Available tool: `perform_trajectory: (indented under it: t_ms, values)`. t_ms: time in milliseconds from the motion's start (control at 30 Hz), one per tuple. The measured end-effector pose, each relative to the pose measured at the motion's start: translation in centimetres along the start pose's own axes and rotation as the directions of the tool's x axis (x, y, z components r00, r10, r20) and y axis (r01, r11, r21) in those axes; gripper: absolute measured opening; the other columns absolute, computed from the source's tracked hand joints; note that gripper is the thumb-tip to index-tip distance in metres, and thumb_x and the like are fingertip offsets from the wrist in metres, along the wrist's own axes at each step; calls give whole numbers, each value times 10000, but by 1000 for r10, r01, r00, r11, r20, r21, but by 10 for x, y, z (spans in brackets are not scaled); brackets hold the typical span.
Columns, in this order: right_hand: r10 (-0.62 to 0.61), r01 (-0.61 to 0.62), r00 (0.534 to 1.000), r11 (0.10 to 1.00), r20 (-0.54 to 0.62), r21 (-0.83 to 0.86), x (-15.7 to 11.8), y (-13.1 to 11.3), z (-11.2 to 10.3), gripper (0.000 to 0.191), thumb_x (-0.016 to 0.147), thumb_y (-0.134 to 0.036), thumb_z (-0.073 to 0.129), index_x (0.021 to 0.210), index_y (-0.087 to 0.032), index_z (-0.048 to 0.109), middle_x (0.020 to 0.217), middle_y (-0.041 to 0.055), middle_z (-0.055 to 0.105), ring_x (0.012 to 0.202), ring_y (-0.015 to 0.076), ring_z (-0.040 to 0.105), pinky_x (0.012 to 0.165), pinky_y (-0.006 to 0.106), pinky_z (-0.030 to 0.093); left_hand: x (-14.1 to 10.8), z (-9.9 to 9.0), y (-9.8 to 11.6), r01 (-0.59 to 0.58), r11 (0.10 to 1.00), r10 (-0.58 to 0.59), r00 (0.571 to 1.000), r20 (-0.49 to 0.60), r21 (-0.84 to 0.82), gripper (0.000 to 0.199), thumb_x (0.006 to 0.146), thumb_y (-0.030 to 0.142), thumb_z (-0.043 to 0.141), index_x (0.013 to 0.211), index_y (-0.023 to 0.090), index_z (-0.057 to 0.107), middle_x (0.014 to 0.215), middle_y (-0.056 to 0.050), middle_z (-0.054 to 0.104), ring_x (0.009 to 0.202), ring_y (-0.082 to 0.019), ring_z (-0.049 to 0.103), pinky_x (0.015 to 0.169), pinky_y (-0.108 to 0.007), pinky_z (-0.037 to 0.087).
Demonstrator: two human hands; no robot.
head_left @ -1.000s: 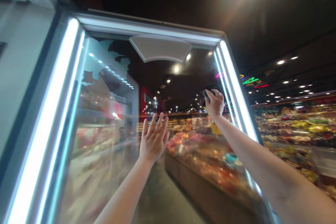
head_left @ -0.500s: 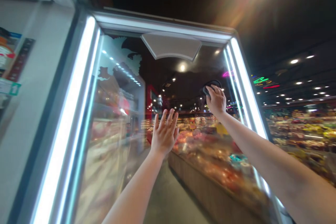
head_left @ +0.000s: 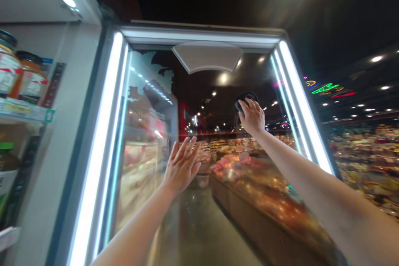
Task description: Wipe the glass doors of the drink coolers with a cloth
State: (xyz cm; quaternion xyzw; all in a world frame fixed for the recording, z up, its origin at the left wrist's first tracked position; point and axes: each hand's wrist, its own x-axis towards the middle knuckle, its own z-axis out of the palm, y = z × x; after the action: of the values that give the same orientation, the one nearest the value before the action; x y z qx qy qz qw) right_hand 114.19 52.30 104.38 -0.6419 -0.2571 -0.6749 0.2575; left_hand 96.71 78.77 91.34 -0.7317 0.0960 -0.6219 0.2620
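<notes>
A glass door (head_left: 199, 112) with bright light strips along its frame stands before me. My right hand (head_left: 253, 117) is closed round a dark rounded object (head_left: 239, 102) held against the upper right part of the glass. What kind of object it is, I cannot tell. My left hand (head_left: 182, 165) is raised lower and left of it, fingers spread, palm toward the glass and holding nothing. Whether it touches the glass is unclear. A pale curved sticker (head_left: 207, 56) hangs at the top of the door.
On the left are cabinet shelves with a price rail (head_left: 26, 110), jars (head_left: 31, 79) and a green-capped bottle (head_left: 8, 166). Through the glass show a floor aisle (head_left: 202, 224) and a long display bin (head_left: 246, 216) of blurred goods. Neon signs (head_left: 326, 88) glow at the right.
The view has shifted left, bringing more jars and shelf into sight. My right hand and the dark object sit slightly further left on the glass. My left hand has moved left and lower.
</notes>
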Motion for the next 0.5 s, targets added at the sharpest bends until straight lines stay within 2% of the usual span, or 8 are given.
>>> perform_trajectory:
  t_ms: [67,167,233,267,333,400,467,500]
  values:
    - [-11,11,1000,1000,7,15,2,-22,7,494,962,-289,496,1454,-253,539,1538,115,489,1422,355,403,1119,564,398,-14,-6,-15,29,999,-29,999,-17,31,781,996,338,506,1635,264,64,1648,-81,327,1542,-271,265,1290,-525,135]
    - [-266,260,961,963,75,74,-19,-44,8,491,974,-288,497,1464,-279,526,1552,90,479,1435,313,392,1167,526,356,-27,-10,-31,80,995,-78,996,-35,55,811,986,382,530,1636,272,57,1645,-95,333,1539,-292,268,1285,-543,130]
    - [-434,421,893,899,117,122,-38,-38,5,486,979,-296,501,1464,-298,525,1554,69,480,1430,282,401,1196,489,332,-32,-10,-36,95,993,-93,995,-34,70,818,981,411,538,1636,277,67,1645,-94,335,1539,-299,266,1284,-541,127]
    - [-470,454,873,881,127,133,-45,-29,4,484,978,-299,505,1461,-300,529,1548,64,487,1424,276,410,1201,478,329,-33,-9,-38,98,992,-96,995,-31,77,819,980,416,539,1637,275,71,1646,-94,333,1539,-300,265,1285,-535,126]
    - [-410,398,905,910,111,112,-49,-8,5,477,976,-304,503,1452,-292,538,1528,70,507,1409,284,425,1189,486,349,-34,-6,-38,102,991,-100,995,-29,84,821,977,411,540,1637,268,73,1649,-95,324,1540,-301,263,1286,-528,126]
    - [-205,202,978,977,44,63,-40,4,11,477,970,-302,493,1443,-278,546,1507,88,522,1399,315,431,1152,527,386,-35,-4,-37,104,991,-101,994,-33,83,823,975,403,538,1637,261,70,1652,-98,314,1540,-301,260,1285,-528,128]
    - [13,-12,1000,999,-27,41,-27,-5,19,482,962,-304,492,1438,-264,550,1498,111,523,1390,350,433,1113,571,412,-35,-1,-36,108,991,-105,994,-33,82,820,978,403,529,1637,257,63,1653,-99,310,1540,-302,257,1283,-537,125]
    - [73,-71,996,997,-42,41,-22,-17,24,486,959,-304,495,1439,-256,551,1499,122,520,1387,362,433,1103,585,417,-36,-1,-35,111,990,-109,994,-31,82,818,981,406,523,1638,256,59,1652,-100,311,1541,-303,256,1282,-541,122]
